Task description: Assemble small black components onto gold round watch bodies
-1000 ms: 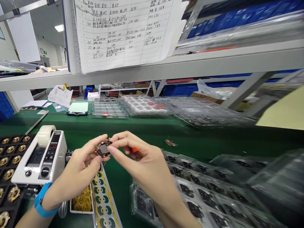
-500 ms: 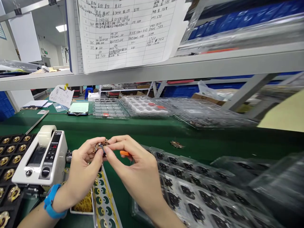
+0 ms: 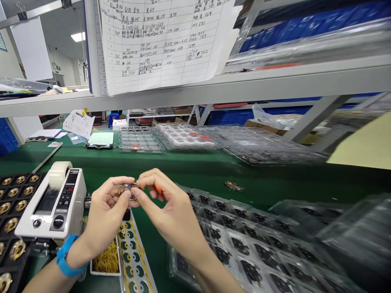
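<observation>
Between both hands is a small round gold-coloured metal part [image 3: 132, 188] with a bluish-grey spot on it. My left hand [image 3: 106, 207], with a blue band on its wrist, pinches the part's left side between thumb and fingers. My right hand [image 3: 168, 207] grips the right side, thumb pressed on its face and fingers curled behind. An orange piece [image 3: 159, 190] shows among the right fingers; the rest of it is hidden. Below the hands lies a strip sheet of yellow-edged round cutouts [image 3: 134, 256], beside a white box of yellow bits [image 3: 106, 258].
A white tape dispenser [image 3: 55, 203] stands left, with a black tray of gold rings [image 3: 12, 207] beyond it. Clear trays of black parts [image 3: 241, 236] lie right. Another metal part [image 3: 233, 186] rests on the green table. A grey shelf beam [image 3: 183, 91] crosses above.
The round part has been turned, showing more of its ring. My right fingers have shifted up and curled more, and less of the orange piece shows.
</observation>
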The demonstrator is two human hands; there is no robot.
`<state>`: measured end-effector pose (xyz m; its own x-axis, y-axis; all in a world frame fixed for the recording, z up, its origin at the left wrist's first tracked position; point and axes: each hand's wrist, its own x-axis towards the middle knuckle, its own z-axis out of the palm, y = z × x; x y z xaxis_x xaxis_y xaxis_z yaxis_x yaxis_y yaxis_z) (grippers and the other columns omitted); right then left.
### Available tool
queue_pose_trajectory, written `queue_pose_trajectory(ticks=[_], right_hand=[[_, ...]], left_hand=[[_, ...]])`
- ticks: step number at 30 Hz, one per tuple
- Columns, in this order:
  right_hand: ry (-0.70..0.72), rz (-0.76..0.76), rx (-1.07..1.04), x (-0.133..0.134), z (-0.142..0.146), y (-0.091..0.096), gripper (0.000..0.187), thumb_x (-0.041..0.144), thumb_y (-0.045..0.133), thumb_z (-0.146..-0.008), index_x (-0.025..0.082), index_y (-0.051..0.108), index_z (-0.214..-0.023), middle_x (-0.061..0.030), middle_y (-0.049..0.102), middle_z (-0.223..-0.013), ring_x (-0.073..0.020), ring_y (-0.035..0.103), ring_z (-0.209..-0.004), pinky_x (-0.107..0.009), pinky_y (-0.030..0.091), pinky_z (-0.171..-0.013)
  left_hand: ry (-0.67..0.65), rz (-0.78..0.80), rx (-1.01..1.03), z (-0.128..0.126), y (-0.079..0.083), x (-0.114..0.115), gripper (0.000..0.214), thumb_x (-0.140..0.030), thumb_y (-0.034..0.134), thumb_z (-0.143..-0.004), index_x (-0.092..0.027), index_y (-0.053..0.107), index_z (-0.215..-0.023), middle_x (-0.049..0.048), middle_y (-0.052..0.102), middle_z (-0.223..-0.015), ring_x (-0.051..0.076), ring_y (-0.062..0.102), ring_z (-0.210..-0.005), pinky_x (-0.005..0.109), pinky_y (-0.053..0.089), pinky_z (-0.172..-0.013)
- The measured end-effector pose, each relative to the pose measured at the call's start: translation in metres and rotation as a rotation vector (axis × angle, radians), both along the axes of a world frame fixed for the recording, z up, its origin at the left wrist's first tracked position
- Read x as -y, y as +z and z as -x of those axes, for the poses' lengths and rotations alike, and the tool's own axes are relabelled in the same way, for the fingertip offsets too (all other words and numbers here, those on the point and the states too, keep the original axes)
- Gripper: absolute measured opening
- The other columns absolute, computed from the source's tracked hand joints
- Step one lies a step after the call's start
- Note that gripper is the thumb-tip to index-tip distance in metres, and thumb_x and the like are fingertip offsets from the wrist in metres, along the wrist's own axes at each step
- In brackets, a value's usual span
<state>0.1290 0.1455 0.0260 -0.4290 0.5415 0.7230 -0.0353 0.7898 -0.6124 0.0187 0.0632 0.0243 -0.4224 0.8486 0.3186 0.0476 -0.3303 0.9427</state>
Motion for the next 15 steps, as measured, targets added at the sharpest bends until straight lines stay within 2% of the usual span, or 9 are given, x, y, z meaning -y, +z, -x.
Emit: queue_pose_trajectory(ticks=[3,5,7,9,12,15], right_hand=[[-0.022,-0.143,0.041,-0.004,0.0,0.0,0.018,0.013,0.053,-0.088,0.021,0.05,-0.072,-0.0009,0.055,-0.074,-0.0126,0.053,-0.063,-0.024,0.041,-0.053],[-0.066,-0.31,0.04,-0.004,0.001,-0.002,0.015,0.01,0.052,-0.088,0.02,0.051,-0.077,-0.002,0.057,-0.077,-0.014,0.056,-0.068,-0.024,0.044,-0.055],[-0.141,-0.495,-0.015,-0.002,0.002,-0.005,0.01,0.009,0.054,-0.089,0.02,0.055,-0.088,-0.0038,0.06,-0.082,-0.0147,0.058,-0.071,-0.025,0.047,-0.058],[-0.244,-0.658,-0.106,0.003,-0.001,-0.008,0.014,0.01,0.058,-0.089,0.02,0.058,-0.098,-0.004,0.061,-0.084,-0.0127,0.056,-0.067,-0.024,0.047,-0.057],[-0.328,-0.842,-0.191,0.01,-0.006,-0.011,0.014,0.01,0.06,-0.09,0.021,0.062,-0.098,-0.0037,0.06,-0.085,-0.0099,0.051,-0.059,-0.024,0.041,-0.05],[-0.365,-0.843,-0.151,0.011,-0.009,-0.01,0.013,0.01,0.061,-0.09,0.02,0.063,-0.097,-0.0063,0.064,-0.09,-0.0105,0.051,-0.059,-0.026,0.041,-0.05]], left_hand=[[0.017,0.039,-0.222,0.006,-0.002,-0.003,0.01,-0.018,0.056,-0.089,-0.018,0.062,-0.097,0.002,0.069,-0.082,0.015,0.067,-0.078,0.027,0.055,-0.072],[0.082,0.035,-0.415,0.011,0.0,-0.004,0.012,-0.011,0.055,-0.084,-0.018,0.065,-0.084,0.0017,0.064,-0.081,0.015,0.062,-0.077,0.025,0.05,-0.069],[0.178,0.0,-0.514,0.013,0.004,-0.003,0.017,-0.006,0.055,-0.078,-0.018,0.066,-0.074,0.0008,0.059,-0.079,0.014,0.057,-0.075,0.024,0.046,-0.067],[0.223,-0.019,-0.454,0.013,0.008,-0.001,0.013,-0.008,0.057,-0.076,-0.018,0.065,-0.072,-0.0008,0.058,-0.073,0.013,0.055,-0.07,0.023,0.045,-0.064],[0.159,0.012,-0.212,0.007,0.014,0.003,0.007,-0.016,0.063,-0.076,-0.018,0.058,-0.07,-0.0029,0.06,-0.066,0.011,0.057,-0.061,0.02,0.046,-0.058],[0.052,0.062,-0.025,0.0,0.017,0.009,0.014,-0.018,0.067,-0.075,-0.018,0.054,-0.071,-0.0045,0.062,-0.062,0.009,0.059,-0.053,0.017,0.047,-0.051]])
